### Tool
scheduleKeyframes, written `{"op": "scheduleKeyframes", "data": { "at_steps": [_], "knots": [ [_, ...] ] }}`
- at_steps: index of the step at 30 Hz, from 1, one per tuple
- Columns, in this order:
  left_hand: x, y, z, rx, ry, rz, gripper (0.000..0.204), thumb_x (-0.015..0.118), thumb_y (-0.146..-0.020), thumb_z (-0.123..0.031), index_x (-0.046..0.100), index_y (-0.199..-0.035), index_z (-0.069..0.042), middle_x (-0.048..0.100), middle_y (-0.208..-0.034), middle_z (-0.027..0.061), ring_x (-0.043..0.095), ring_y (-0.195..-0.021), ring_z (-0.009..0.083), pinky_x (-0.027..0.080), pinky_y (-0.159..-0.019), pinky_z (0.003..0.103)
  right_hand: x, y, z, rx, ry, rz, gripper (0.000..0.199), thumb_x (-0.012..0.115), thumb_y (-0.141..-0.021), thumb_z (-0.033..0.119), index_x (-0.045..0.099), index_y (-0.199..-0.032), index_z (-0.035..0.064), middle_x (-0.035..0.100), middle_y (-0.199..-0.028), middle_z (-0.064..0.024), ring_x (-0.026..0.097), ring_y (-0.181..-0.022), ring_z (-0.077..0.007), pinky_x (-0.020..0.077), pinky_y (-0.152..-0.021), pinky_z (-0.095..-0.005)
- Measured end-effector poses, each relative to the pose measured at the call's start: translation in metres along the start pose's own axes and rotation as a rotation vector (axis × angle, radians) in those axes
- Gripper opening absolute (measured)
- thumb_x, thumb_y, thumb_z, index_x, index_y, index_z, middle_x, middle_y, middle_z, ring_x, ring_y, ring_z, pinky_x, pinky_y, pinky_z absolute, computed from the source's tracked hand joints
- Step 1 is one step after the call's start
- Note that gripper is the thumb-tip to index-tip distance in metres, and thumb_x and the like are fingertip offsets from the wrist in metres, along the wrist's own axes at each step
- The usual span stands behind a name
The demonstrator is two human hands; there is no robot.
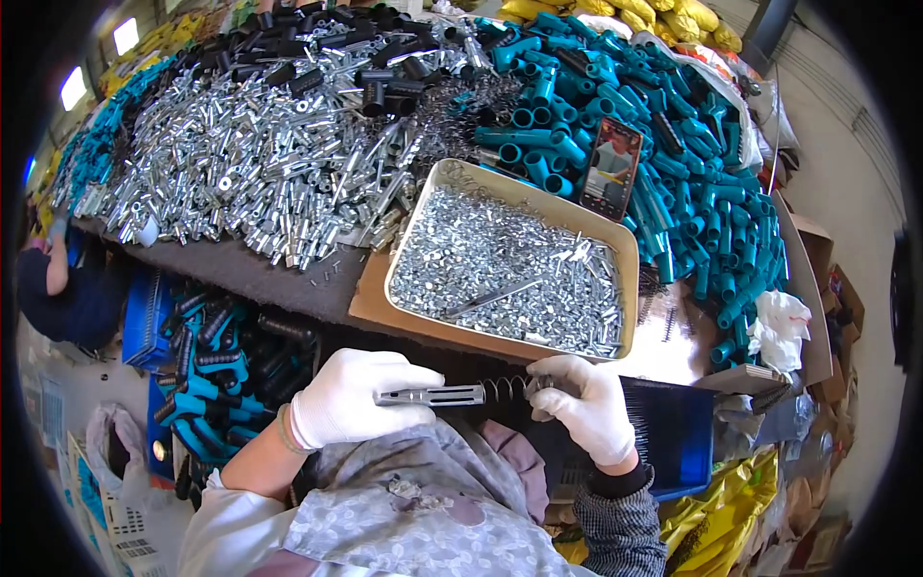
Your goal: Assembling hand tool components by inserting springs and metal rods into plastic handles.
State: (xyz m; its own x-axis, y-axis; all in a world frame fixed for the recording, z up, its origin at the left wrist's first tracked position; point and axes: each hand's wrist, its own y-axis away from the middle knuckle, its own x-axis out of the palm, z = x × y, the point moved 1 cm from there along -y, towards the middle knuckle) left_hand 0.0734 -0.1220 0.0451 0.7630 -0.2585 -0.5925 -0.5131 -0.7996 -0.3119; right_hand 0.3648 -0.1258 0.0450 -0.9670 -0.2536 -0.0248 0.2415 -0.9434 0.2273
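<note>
On the near side of the cream tray point(631, 288), a slotted metal tube point(437, 395) runs left to right, nearly level, a coil spring point(505, 388) extending right from it. The left hand point(361, 396) clasps the tube's left part; the right hand point(588, 404) pinches the spring's right end.

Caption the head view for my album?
Left hand holding a metal tube, right hand at a spring, near a tray of parts.

No readable lettering or numbers

I see white gloves point(354, 396), a silver tube point(437, 395), a grey, pale-flowered apron point(370, 519), a flecked grey right sleeve point(620, 524), teal tubes point(656, 213) far right.
</note>
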Motion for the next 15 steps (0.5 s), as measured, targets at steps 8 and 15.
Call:
{"op": "scheduleKeyframes", "data": {
  "at_steps": [8, 15],
  "knots": [
    [0.012, -0.003, -0.003, -0.151, 0.062, 0.154, 0.045, 0.082, -0.078, -0.026, 0.069, -0.116, -0.006, 0.072, -0.085, 0.0152, 0.072, -0.073, 0.0253, 0.056, -0.069, 0.031, 0.003, 0.003, -0.019, -0.18, 0.279, 0.14, 0.032, 0.073, -0.083, 0.008, 0.067, -0.113, -0.0022, 0.073, -0.094, -0.0123, 0.07, -0.085, -0.015, 0.0553, -0.08, -0.0277],
    [0.044, -0.004, -0.009, 0.0, -0.041, 0.178, 0.057, 0.086, -0.069, -0.037, 0.07, -0.115, -0.007, 0.069, -0.081, 0.0098, 0.068, -0.069, 0.0267, 0.053, -0.064, 0.033, 0.03, 0.022, -0.042, 0.066, 0.008, 0.156, 0.03, 0.068, -0.089, 0.005, 0.064, -0.118, -0.0031, 0.07, -0.086, -0.0072, 0.064, -0.072, -0.007, 0.0537, -0.067, -0.0246]
  ]
}}
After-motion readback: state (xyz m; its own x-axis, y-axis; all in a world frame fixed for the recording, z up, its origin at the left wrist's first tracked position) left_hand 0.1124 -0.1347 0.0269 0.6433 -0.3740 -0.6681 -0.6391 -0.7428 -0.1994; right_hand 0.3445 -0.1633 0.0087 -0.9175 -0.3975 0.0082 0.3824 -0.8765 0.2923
